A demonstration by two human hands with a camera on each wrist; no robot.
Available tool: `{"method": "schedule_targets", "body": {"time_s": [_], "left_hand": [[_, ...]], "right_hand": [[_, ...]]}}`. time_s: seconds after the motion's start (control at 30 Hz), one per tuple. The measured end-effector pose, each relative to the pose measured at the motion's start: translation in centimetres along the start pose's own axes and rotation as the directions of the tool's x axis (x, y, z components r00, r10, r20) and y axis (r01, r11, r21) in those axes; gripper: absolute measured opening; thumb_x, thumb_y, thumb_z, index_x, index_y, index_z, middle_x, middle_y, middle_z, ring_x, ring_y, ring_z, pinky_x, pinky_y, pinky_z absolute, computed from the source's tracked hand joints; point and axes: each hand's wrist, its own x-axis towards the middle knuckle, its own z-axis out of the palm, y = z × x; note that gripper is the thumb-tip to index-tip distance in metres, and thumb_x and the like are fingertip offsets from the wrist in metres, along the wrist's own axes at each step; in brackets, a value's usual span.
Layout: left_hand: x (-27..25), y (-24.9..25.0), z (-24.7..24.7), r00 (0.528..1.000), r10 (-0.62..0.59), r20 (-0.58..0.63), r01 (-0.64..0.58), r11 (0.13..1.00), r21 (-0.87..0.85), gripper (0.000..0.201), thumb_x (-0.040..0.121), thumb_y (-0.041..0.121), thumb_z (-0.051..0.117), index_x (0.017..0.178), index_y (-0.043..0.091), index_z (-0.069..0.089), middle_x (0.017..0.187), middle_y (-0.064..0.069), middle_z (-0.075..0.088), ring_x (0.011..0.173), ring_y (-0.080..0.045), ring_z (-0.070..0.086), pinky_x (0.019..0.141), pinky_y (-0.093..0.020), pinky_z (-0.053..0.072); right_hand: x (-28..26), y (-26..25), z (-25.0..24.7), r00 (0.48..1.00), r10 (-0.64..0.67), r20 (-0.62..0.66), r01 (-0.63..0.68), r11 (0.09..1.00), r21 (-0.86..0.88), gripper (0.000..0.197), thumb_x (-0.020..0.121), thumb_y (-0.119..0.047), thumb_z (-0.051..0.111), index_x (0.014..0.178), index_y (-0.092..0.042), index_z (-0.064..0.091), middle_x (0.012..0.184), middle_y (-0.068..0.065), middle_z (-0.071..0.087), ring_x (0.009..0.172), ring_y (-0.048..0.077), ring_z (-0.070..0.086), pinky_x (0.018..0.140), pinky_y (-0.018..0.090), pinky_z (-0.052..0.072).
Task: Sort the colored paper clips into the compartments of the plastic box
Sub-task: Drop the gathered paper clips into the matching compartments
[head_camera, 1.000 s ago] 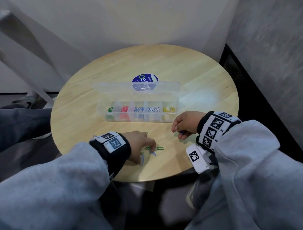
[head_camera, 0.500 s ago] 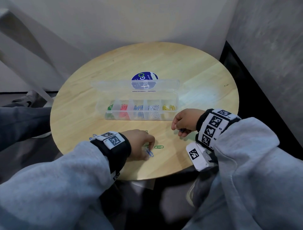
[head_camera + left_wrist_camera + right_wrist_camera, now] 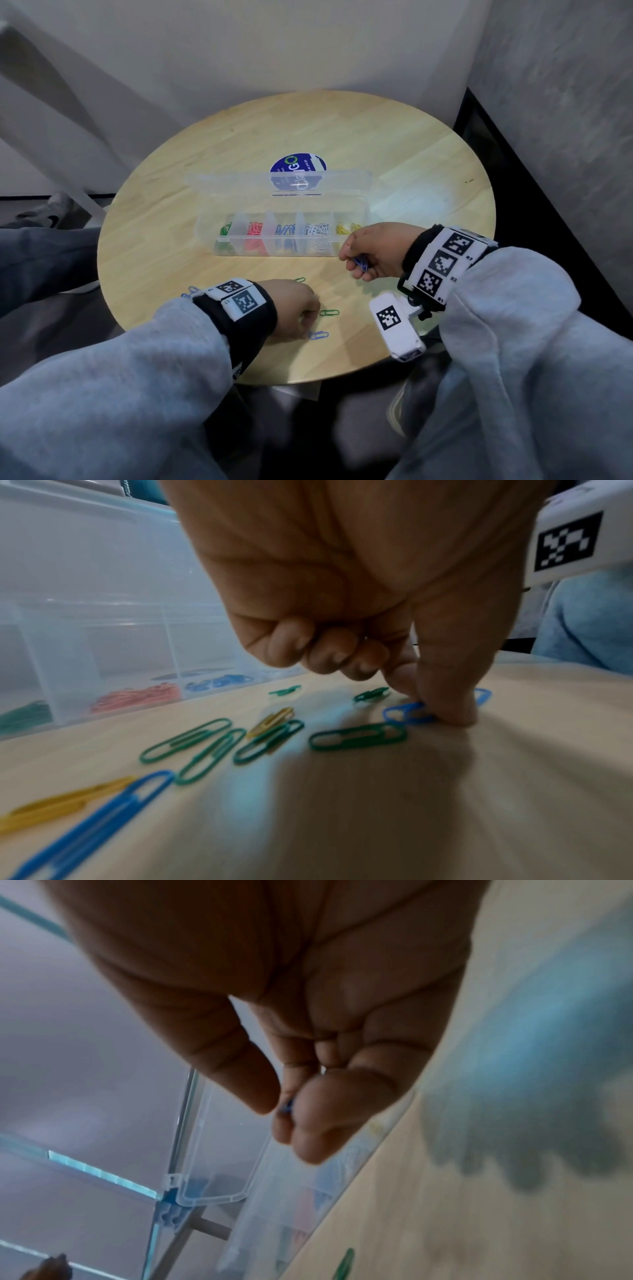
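Observation:
The clear plastic box (image 3: 352, 209) lies open mid-table; its compartments hold green, red, blue, white and yellow clips. My left hand (image 3: 306, 330) is near the table's front edge. Its thumb and forefinger (image 3: 445, 707) pinch a blue paper clip (image 3: 405, 713) that lies flat on the wood, and the other fingers are curled. A green clip (image 3: 329, 312) lies just beyond it. My right hand (image 3: 356, 263) hovers at the box's front right corner, gripping blue clips (image 3: 361, 263) between thumb and fingers (image 3: 267, 1096).
Loose green, yellow and blue clips (image 3: 205, 750) lie scattered under my left wrist. More blue clips (image 3: 190, 293) sit left of the left wristband. A round blue sticker (image 3: 298, 164) lies behind the box lid. The round table's edge (image 3: 308, 378) is close to both wrists.
My left fingers have slid back toward the near edge with the blue clip under them, leaving the green clip in place. The right hand has barely moved.

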Motion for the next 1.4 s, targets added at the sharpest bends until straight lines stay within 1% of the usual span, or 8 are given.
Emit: {"method": "schedule_targets", "body": {"time_s": [0.23,0.3,0.43,0.63,0.77,0.97,1.2,1.4], "left_hand": [[-1.2,-1.1,-0.5,0.988,-0.139,-0.064,0.111,0.937,-0.33,0.021,0.08,0.021,0.058,0.063,0.025,0.047,0.065,0.011,0.052,0.066,-0.01,0.051,0.068,-0.026,0.042],[-1.9,-1.9,-1.7,0.965,-0.238,-0.112,0.113,0.761,-0.639,0.026,0.082,0.012,0.057,0.061,0.023,0.046,0.054,0.013,0.054,0.049,0.0,0.046,0.058,-0.021,0.04],[-3.6,-3.6,-3.8,0.895,-0.435,-0.095,-0.028,0.159,-0.987,0.026,0.072,-0.004,0.05,0.059,0.014,0.036,0.055,-0.004,0.053,0.033,-0.007,0.048,0.034,-0.011,0.032],[-6.2,-5.0,-3.3,0.874,-0.483,-0.056,-0.125,-0.113,-0.986,0.013,0.057,0.005,0.042,0.064,0.016,0.039,0.045,-0.001,0.049,0.033,-0.009,0.041,0.035,-0.01,0.023],[-6.0,-6.5,-1.4,0.804,-0.593,0.048,0.073,0.019,-0.997,0.018,0.084,0.01,0.052,0.07,0.018,0.044,0.049,0.002,0.04,0.034,-0.007,0.031,0.035,-0.012,0.017],[-6.4,-7.5,0.6,0.802,-0.595,-0.054,0.411,0.616,-0.672,0.009,0.08,0.023,0.066,0.078,0.022,0.058,0.065,0.009,0.05,0.06,-0.01,0.045,0.053,-0.022,0.032],[-5.1,-6.6,1.7,0.843,-0.537,-0.024,0.434,0.706,-0.56,0.021,0.076,0.017,0.069,0.067,0.023,0.051,0.063,0.01,0.048,0.057,-0.006,0.042,0.05,-0.02,0.029],[-5.0,-6.3,1.8,0.841,-0.532,-0.097,0.432,0.769,-0.472,0.024,0.08,0.026,0.064,0.065,0.023,0.046,0.066,0.009,0.046,0.071,-0.017,0.047,0.049,-0.021,0.026]], "right_hand": [[0.0,0.5,0.0,1.0,-0.027,0.004,0.027,0.921,-0.388,0.005,0.088,-0.014,0.057,0.084,-0.011,0.055,0.069,0.004,0.051,0.059,0.017,0.045,0.052,0.023,0.038],[-0.4,0.6,0.6,0.998,-0.048,0.038,0.061,0.813,-0.579,0.01,0.084,-0.022,0.064,0.081,-0.017,0.056,0.065,-0.002,0.05,0.056,0.013,0.044,0.054,0.022,0.038],[-1.1,-0.1,3.0,0.983,-0.113,0.147,0.186,0.6,-0.778,0.015,0.082,-0.026,0.067,0.077,-0.021,0.054,0.063,-0.01,0.046,0.056,0.005,0.041,0.052,0.019,0.032],[-0.1,-0.5,6.4,0.958,-0.087,0.274,0.285,0.407,-0.868,0.013,0.084,-0.02,0.066,0.08,-0.017,0.053,0.067,-0.009,0.046,0.064,0.012,0.044,0.051,0.019,0.032],[0.6,-0.6,7.1,0.954,-0.036,0.299,0.29,0.37,-0.883,0.009,0.083,-0.018,0.066,0.082,-0.016,0.058,0.074,-0.004,0.054,0.061,0.01,0.044,0.053,0.021,0.034],[1.2,-0.1,8.2,0.956,-0.009,0.293,0.283,0.287,-0.915,0.016,0.082,-0.025,0.067,0.085,-0.018,0.053,0.078,-0.004,0.052,0.078,0.017,0.047,0.057,0.025,0.035],[2.3,-0.2,9.4,0.964,0.038,0.262,0.25,0.197,-0.948,0.009,0.082,-0.01,0.053,0.081,-0.019,0.055,0.084,-0.003,0.056,0.078,0.017,0.051,0.066,0.027,0.042],[2.7,-0.4,7.5,0.988,-0.033,0.149,0.146,0.499,-0.854,0.016,0.074,-0.015,0.065,0.062,-0.023,0.057,0.059,-0.009,0.054,0.056,0.005,0.048,0.056,0.02,0.042]]}}
